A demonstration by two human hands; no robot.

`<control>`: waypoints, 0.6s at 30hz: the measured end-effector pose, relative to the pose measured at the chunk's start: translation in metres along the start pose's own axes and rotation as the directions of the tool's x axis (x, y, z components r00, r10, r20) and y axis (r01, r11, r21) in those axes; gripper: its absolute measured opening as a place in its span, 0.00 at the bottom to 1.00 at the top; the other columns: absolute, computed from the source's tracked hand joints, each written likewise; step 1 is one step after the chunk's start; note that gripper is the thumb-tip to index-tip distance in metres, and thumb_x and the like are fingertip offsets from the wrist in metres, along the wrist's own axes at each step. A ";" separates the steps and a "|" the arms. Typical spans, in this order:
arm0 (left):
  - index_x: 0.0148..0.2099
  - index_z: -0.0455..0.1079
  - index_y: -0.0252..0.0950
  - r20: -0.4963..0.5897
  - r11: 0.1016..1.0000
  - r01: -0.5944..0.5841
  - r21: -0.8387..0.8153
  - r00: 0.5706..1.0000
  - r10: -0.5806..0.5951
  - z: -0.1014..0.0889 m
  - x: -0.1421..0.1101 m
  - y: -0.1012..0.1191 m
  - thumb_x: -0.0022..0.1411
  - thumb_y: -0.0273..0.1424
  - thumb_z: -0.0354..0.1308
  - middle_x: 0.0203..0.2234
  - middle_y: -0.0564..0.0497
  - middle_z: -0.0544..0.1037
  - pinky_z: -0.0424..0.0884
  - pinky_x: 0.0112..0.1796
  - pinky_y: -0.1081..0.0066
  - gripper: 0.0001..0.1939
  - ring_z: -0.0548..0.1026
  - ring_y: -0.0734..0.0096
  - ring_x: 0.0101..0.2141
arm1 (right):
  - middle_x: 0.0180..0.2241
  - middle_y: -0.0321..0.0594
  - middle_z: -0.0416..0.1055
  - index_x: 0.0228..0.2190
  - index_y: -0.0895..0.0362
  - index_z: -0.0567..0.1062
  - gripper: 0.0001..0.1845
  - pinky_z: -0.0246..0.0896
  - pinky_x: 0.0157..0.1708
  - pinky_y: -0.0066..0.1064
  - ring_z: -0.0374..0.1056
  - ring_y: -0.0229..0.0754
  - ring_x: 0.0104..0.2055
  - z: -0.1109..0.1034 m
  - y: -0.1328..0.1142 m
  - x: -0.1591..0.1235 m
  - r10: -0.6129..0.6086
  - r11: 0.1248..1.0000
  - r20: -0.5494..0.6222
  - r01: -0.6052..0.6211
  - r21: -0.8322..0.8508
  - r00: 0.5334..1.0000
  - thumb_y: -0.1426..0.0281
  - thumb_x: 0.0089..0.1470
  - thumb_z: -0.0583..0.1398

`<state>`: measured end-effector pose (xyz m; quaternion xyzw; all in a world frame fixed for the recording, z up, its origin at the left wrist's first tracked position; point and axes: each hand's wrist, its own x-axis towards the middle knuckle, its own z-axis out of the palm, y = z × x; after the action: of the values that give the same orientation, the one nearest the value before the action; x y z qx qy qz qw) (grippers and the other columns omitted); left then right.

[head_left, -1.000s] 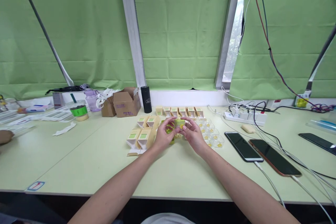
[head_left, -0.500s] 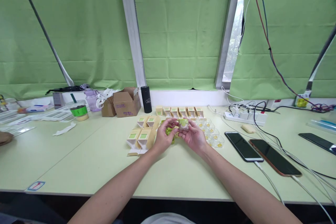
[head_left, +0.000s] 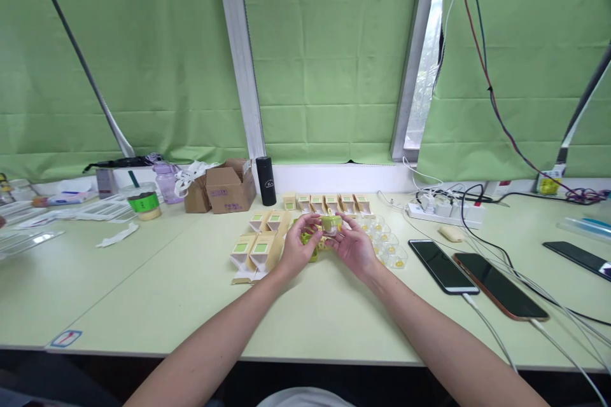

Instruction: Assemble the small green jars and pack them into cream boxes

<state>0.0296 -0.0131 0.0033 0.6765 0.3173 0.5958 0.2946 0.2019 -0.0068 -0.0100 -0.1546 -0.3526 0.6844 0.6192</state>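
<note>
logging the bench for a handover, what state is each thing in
green case, held in left hand and right hand, cannot tell if shut
front boxes, open
clear cups, in rows
carton, top open
black bottle, upright
purple bottle, upright
drink cup, upright, straw in
white-edged phone, dark, plugged in
brown-edged phone, dark, plugged in
curtains, hanging down

Two phones (head_left: pixel 443 267) — white power strip (head_left: pixel 446 217) beyond

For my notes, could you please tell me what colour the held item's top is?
The held item's top is yellow-green, best seen in the head view.
</note>
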 end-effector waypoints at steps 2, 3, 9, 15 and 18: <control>0.57 0.73 0.38 0.007 1.000 0.010 -0.005 1.000 -0.010 0.000 0.001 -0.001 0.65 0.41 0.67 0.47 0.43 0.80 0.73 0.49 0.62 0.22 0.77 0.60 0.46 | 0.37 0.34 0.82 0.48 0.48 0.76 0.27 0.74 0.37 0.37 0.78 0.44 0.37 0.001 -0.001 -0.001 -0.020 1.000 -0.015 0.020 -0.014 1.000 0.70 0.45 0.74; 0.58 0.73 0.37 0.009 1.000 0.015 -0.005 1.000 -0.015 0.000 0.001 -0.002 0.65 0.41 0.68 0.47 0.42 0.79 0.73 0.49 0.63 0.23 0.77 0.61 0.46 | 0.36 0.34 0.81 0.48 0.48 0.76 0.28 0.73 0.37 0.36 0.77 0.43 0.37 0.001 -0.001 -0.001 -0.034 0.999 -0.018 0.034 -0.027 0.999 0.70 0.45 0.74; 0.59 0.71 0.38 0.055 0.999 0.034 -0.017 0.998 -0.033 -0.002 0.003 -0.007 0.63 0.43 0.69 0.49 0.42 0.79 0.73 0.50 0.62 0.27 0.77 0.59 0.48 | 0.40 0.36 0.81 0.48 0.48 0.77 0.32 0.73 0.37 0.35 0.76 0.43 0.38 0.004 -0.002 -0.003 -0.118 0.985 -0.022 0.114 -0.133 0.993 0.70 0.40 0.77; 0.60 0.71 0.39 0.077 0.999 0.038 0.004 0.996 -0.038 -0.002 0.004 -0.011 0.58 0.42 0.73 0.53 0.42 0.79 0.73 0.50 0.61 0.31 0.77 0.56 0.51 | 0.43 0.37 0.82 0.48 0.48 0.76 0.36 0.71 0.40 0.35 0.76 0.45 0.43 0.006 0.000 -0.003 -0.211 0.947 -0.033 0.196 -0.255 0.977 0.71 0.36 0.78; 0.60 0.72 0.39 0.077 0.999 0.051 0.014 0.996 -0.052 -0.002 0.004 -0.009 0.57 0.39 0.74 0.55 0.42 0.78 0.73 0.52 0.60 0.31 0.77 0.57 0.50 | 0.45 0.38 0.82 0.48 0.48 0.76 0.37 0.71 0.41 0.35 0.75 0.47 0.46 0.007 0.000 -0.003 -0.237 0.930 -0.014 0.222 -0.294 0.971 0.74 0.34 0.77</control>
<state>0.0274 -0.0047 -0.0009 0.6926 0.3265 0.5593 0.3177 0.1982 -0.0116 -0.0057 -0.2181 -0.4494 0.5442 0.6740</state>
